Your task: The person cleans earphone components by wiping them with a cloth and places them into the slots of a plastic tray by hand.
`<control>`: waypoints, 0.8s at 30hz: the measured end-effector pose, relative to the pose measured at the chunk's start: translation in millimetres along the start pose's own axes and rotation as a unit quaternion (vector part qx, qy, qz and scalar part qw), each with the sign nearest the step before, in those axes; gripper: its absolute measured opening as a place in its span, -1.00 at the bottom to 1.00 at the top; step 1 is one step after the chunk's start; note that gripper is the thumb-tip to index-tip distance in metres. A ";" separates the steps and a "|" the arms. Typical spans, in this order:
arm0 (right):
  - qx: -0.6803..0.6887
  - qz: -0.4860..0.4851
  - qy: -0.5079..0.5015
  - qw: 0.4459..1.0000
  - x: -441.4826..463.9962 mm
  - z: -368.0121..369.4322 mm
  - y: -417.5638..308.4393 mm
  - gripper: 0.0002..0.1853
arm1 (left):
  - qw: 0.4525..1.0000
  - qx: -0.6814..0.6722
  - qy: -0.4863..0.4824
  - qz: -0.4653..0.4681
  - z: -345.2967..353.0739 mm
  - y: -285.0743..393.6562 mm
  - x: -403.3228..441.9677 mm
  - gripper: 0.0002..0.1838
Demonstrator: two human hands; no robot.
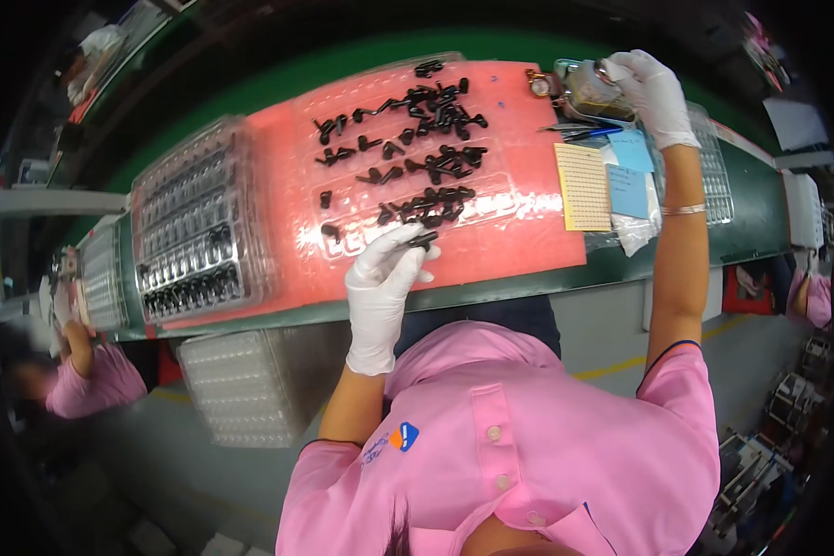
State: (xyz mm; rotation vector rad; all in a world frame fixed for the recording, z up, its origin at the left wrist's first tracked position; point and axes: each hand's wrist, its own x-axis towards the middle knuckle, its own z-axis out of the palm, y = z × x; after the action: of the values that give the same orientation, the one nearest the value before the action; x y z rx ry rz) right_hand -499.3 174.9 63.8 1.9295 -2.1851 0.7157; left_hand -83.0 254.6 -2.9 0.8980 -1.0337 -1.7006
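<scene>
At the left, a stack of clear trays (256, 190) carries black parts (190, 294). The person's left hand (378, 295), white-gloved, pinches one black piece (423, 240) by the near side of a clear tray (502, 190), where many similar pieces (442, 165) lie, upon the pink mat (549, 255). Rightmost, the gloved right hand (656, 100) bends its fingers at a small container (618, 115); whether it holds something, one cannot tell.
</scene>
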 end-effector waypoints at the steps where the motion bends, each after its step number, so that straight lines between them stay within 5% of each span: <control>1: 0.028 0.008 -0.008 1.000 0.8 -1.1 0.0 -0.73 | 1.000 0.002 0.012 0.001 -0.5 0.7 -1.1 -0.67; 6: 0.076 0.016 -0.004 0.997 -8.2 5.3 -0.4 -0.71 | 1.000 -0.001 0.008 -0.025 2.3 2.2 -5.7 -0.66; 9: 0.142 0.056 0.105 0.983 -30.7 -2.4 -38.4 -0.73 | 0.999 -0.002 0.008 -0.037 1.5 -0.8 -2.7 -0.65; 11: 0.411 0.072 0.051 0.907 -66.4 6.9 -92.6 -0.76 | 0.999 0.032 0.009 0.012 2.0 -6.6 -1.3 -0.64; 14: 0.408 -0.047 -0.093 0.907 -120.7 11.9 -166.5 -0.75 | 0.995 0.092 0.014 0.044 3.2 -11.4 -3.6 -0.62; 16: 0.441 -0.115 -0.102 0.884 -146.1 26.1 -195.4 -0.72 | 0.981 0.175 0.008 0.084 4.4 -10.2 -1.9 -0.59; 21: 0.340 -0.166 -0.075 0.923 -167.1 44.1 -210.7 -0.68 | 0.973 0.198 -0.002 0.120 2.2 -10.5 -5.4 -0.53; 24: 0.233 -0.102 -0.077 0.964 -163.6 48.5 -198.4 -0.70 | 0.973 0.195 0.025 0.124 -4.8 -13.1 -9.0 -0.45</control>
State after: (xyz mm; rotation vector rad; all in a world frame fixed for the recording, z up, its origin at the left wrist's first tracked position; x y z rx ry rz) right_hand -270.6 288.0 5.5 2.4651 -1.9828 1.1600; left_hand -80.2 264.8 -15.7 1.0033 -1.4130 -1.2825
